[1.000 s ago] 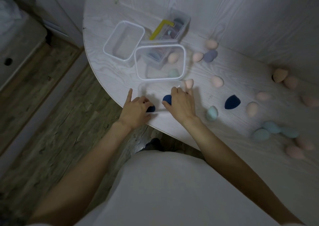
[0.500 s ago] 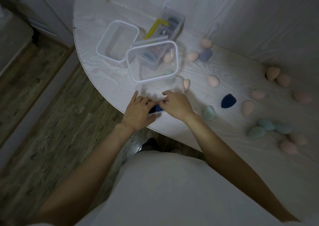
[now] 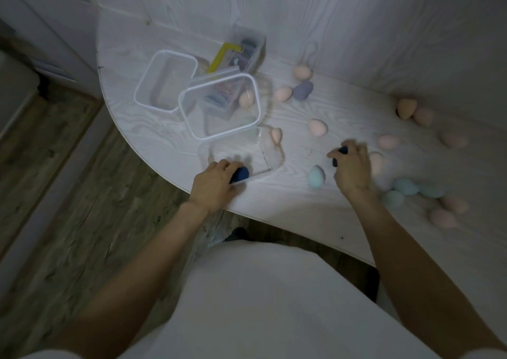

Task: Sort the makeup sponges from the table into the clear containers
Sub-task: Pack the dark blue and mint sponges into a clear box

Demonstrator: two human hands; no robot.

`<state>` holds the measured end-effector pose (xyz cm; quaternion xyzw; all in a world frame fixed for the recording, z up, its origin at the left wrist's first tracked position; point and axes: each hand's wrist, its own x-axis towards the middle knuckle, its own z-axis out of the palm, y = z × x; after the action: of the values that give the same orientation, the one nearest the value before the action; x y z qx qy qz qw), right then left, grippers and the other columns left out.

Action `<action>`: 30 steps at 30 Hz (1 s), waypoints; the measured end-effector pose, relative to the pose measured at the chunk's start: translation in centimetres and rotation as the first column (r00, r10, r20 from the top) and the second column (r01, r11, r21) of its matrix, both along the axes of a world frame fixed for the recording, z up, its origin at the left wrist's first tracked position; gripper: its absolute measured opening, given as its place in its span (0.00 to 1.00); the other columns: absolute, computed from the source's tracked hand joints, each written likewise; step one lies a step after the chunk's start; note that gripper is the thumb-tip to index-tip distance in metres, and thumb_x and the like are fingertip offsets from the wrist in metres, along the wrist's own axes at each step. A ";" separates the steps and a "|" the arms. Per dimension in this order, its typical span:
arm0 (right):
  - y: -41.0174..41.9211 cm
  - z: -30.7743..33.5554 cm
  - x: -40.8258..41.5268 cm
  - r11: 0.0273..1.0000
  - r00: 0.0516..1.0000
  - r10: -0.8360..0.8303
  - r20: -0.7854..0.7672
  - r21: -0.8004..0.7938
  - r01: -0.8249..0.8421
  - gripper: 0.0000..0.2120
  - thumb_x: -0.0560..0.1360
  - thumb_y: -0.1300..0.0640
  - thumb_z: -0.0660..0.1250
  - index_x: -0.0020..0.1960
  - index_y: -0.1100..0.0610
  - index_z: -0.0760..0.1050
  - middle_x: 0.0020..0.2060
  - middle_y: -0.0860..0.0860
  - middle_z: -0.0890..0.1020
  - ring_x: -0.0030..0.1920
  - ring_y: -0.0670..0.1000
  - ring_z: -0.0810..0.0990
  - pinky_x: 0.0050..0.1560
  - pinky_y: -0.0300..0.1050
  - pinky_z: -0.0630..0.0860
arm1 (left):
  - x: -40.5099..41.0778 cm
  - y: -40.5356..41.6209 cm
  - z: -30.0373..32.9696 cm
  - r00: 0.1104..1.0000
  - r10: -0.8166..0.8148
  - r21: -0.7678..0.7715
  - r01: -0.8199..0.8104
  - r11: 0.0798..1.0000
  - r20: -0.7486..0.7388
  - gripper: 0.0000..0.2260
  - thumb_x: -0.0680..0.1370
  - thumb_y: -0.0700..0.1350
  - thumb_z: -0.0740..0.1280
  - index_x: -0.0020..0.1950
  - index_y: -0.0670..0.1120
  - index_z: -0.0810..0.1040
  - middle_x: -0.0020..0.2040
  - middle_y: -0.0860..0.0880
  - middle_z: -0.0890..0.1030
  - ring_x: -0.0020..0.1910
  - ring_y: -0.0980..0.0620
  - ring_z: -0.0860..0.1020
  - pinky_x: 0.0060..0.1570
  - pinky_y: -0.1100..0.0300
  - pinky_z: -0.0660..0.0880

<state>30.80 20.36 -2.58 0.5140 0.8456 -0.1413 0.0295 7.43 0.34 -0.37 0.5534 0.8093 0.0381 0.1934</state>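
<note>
My left hand (image 3: 216, 179) grips a dark blue sponge (image 3: 241, 174) at the near edge of a low clear container (image 3: 270, 150) by the table's front edge. Further right, my right hand (image 3: 352, 166) is blurred, with its fingers curled round another dark blue sponge (image 3: 343, 150) on the table. A tall clear container (image 3: 255, 89) stands behind the low one, with a peach sponge (image 3: 246, 99) seen through its wall. An empty clear container (image 3: 142, 87) stands to its left. Loose sponges lie about: teal (image 3: 316, 177), peach (image 3: 317, 126), peach (image 3: 275, 135), purple (image 3: 303, 90).
A clear box with a yellow handle (image 3: 219, 56) stands at the back against the wall. More sponges lie to the right: a teal group (image 3: 406, 186), pink ones (image 3: 443, 218), an orange one (image 3: 406, 108). The rounded table edge (image 3: 164, 163) drops to a wooden floor on the left.
My right hand has left the front container and moved right onto the dark blue sponge on the table. My left hand has stayed by the front container with its dark blue sponge.
</note>
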 end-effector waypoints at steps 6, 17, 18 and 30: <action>-4.3 5.0 -5.4 0.964 0.778 -0.237 -0.582 -0.240 0.114 0.13 0.74 0.58 0.68 0.57 0.56 0.73 0.50 0.47 0.79 0.42 0.42 0.78 0.45 0.40 0.76 | -0.1 -0.3 0.0 0.998 0.059 0.004 -0.059 0.998 0.018 0.20 0.76 0.53 0.65 0.68 0.52 0.69 0.61 0.49 0.74 0.57 0.49 0.71 0.45 0.55 0.72; -8.2 2.5 -12.9 0.926 0.931 0.365 -0.022 0.116 -0.360 0.12 0.75 0.49 0.65 0.48 0.59 0.75 0.44 0.54 0.80 0.53 0.55 0.72 0.53 0.47 0.64 | -0.4 -0.2 0.0 0.999 0.032 0.059 -0.035 0.998 0.040 0.20 0.76 0.55 0.64 0.66 0.50 0.72 0.60 0.51 0.76 0.55 0.50 0.73 0.43 0.58 0.70; -8.1 2.5 -12.9 0.929 0.935 0.355 -0.012 0.115 -0.351 0.12 0.75 0.48 0.64 0.47 0.58 0.75 0.43 0.53 0.81 0.53 0.55 0.71 0.52 0.46 0.64 | -0.5 -0.2 0.0 0.998 0.034 0.062 -0.037 0.997 0.047 0.20 0.76 0.55 0.64 0.65 0.49 0.72 0.59 0.50 0.76 0.55 0.50 0.73 0.43 0.58 0.70; -6.9 2.7 -10.3 0.944 0.889 0.328 -0.319 0.132 -0.301 0.15 0.77 0.50 0.60 0.47 0.58 0.81 0.43 0.51 0.83 0.51 0.54 0.74 0.53 0.49 0.69 | -0.7 0.9 -0.7 0.996 -0.088 0.029 0.087 0.996 0.028 0.29 0.74 0.53 0.65 0.73 0.55 0.61 0.60 0.45 0.70 0.58 0.44 0.67 0.46 0.52 0.70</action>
<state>20.48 13.49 0.08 0.3391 0.9151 -0.1867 -0.1129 6.70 1.19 -1.09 0.5905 0.7807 0.0488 0.1987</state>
